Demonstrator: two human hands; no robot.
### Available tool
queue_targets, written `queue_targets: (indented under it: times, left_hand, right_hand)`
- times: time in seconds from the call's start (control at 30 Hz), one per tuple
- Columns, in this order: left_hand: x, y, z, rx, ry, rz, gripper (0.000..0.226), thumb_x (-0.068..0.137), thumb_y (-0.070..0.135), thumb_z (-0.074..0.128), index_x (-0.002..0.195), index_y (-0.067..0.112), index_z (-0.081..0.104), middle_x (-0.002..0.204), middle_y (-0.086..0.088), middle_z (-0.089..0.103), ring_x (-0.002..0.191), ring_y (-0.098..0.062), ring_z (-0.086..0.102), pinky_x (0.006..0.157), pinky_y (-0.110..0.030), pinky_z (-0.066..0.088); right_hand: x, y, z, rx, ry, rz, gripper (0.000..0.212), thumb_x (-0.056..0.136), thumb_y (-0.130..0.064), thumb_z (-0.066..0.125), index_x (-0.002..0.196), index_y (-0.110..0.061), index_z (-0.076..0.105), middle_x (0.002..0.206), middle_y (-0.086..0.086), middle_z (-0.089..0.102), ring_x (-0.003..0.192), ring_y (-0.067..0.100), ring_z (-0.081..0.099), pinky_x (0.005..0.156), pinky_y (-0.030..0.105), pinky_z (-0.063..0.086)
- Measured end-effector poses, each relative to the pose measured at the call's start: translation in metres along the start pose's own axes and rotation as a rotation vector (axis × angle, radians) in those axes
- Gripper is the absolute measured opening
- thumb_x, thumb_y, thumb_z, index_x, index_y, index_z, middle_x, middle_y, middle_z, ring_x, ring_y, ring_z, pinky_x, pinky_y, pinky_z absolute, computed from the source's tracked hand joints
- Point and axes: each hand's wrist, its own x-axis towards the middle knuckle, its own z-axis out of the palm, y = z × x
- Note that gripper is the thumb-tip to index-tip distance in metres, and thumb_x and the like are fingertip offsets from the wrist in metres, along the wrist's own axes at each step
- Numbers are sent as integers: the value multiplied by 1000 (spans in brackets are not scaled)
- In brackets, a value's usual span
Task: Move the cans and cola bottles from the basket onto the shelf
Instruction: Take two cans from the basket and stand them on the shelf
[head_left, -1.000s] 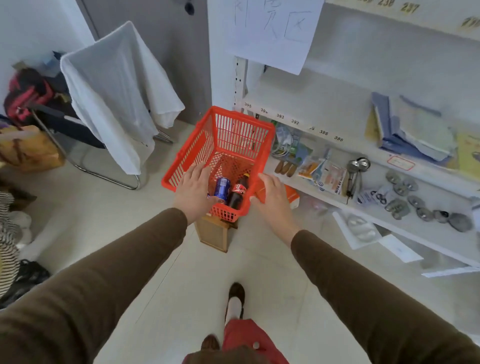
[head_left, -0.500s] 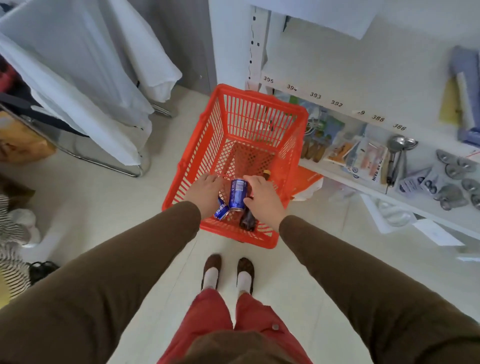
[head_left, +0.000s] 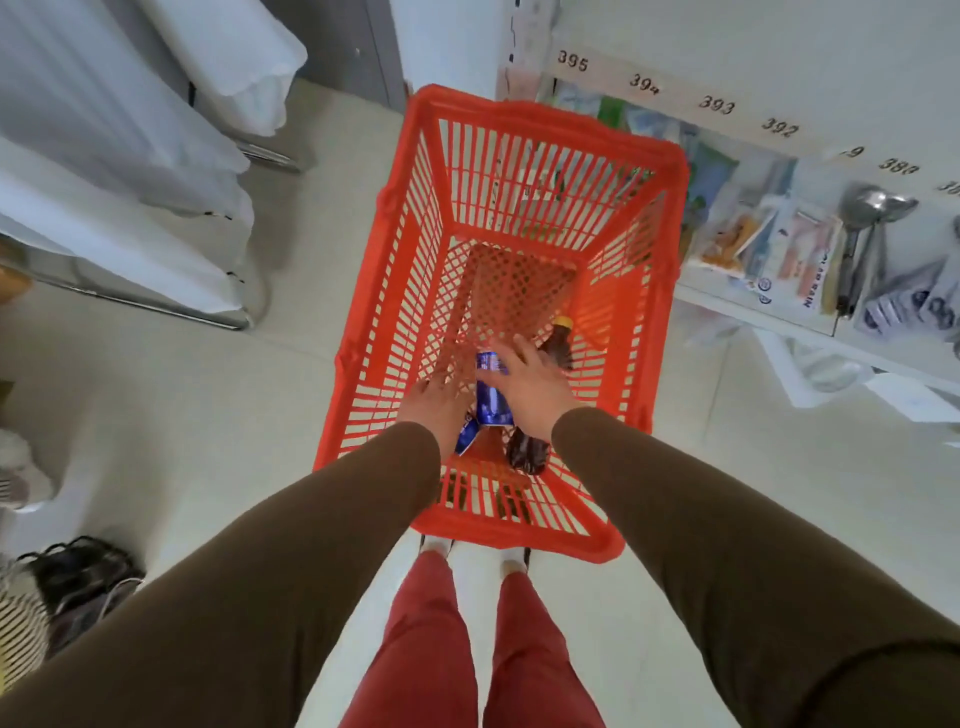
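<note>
From the head camera, you are looking straight down into the red basket, which fills the middle of the frame above your red trousers. Both your hands are inside it, near its lower end. Your right hand lies with fingers spread wide over a blue can and over the cola bottle; whether it grips either one, I cannot tell. The bottle lies lengthwise, its yellow cap pointing toward the top of the frame, just right of the can. Your left hand is open too, fingers splayed against the basket's left inner wall, and a second blue can peeks out just below it. The shelf runs along the upper right of the frame, with number labels on its edge and packets and spoons below it.
</note>
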Motion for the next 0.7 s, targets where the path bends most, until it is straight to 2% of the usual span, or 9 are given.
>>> queue_targets:
  times: [0.1, 0.23, 0.33, 0.47, 0.57, 0.7]
  left_hand:
    - [14, -3, 10, 61, -41, 15, 73, 96, 36, 62, 158, 20, 28, 163, -8, 31, 152, -29, 22, 123, -45, 21]
    - [25, -6, 16, 112, -48, 42, 68, 101, 33, 55, 160, 20, 23, 166, -8, 26, 154, -29, 18, 125, -48, 14]
    - [29, -10, 21, 145, -40, 60, 73, 99, 35, 59, 160, 20, 21, 167, -7, 24, 155, -29, 15, 125, -49, 12]
    - [32, -13, 23, 116, -18, 74, 67, 99, 34, 59, 157, 23, 29, 165, -6, 27, 155, -28, 16, 125, -49, 10]
    - [31, -14, 19, 110, -23, 81, 65, 99, 33, 60, 156, 25, 33, 164, -6, 31, 154, -29, 19, 125, -50, 11]
    - [25, -16, 12, 96, -29, 112, 69, 96, 33, 65, 156, 26, 32, 161, -8, 36, 152, -29, 24, 124, -50, 15]
  right_hand:
    - [22, 5, 12, -59, 11, -61, 89, 86, 5, 62, 157, -36, 27, 170, 3, 0, 155, 34, -5, 124, 55, 13]
    - [42, 11, 17, -184, 37, -131, 85, 87, -1, 65, 157, -34, 28, 170, 5, 1, 154, 36, -2, 123, 56, 15]
    - [54, 12, 16, -289, 24, -207, 82, 89, -8, 69, 155, -34, 29, 170, 4, -3, 155, 36, -2, 122, 57, 16]
    - [65, 16, 6, -371, 1, -295, 72, 92, -14, 70, 152, -32, 35, 168, 4, 11, 154, 34, 8, 122, 55, 19]
    - [66, 23, -5, -346, -11, -332, 71, 90, -8, 70, 150, -29, 37, 164, 4, 22, 149, 32, 19, 117, 50, 31]
    - [59, 32, -22, -270, 41, -270, 76, 83, -2, 72, 147, -28, 39, 155, 4, 35, 141, 31, 30, 101, 46, 47]
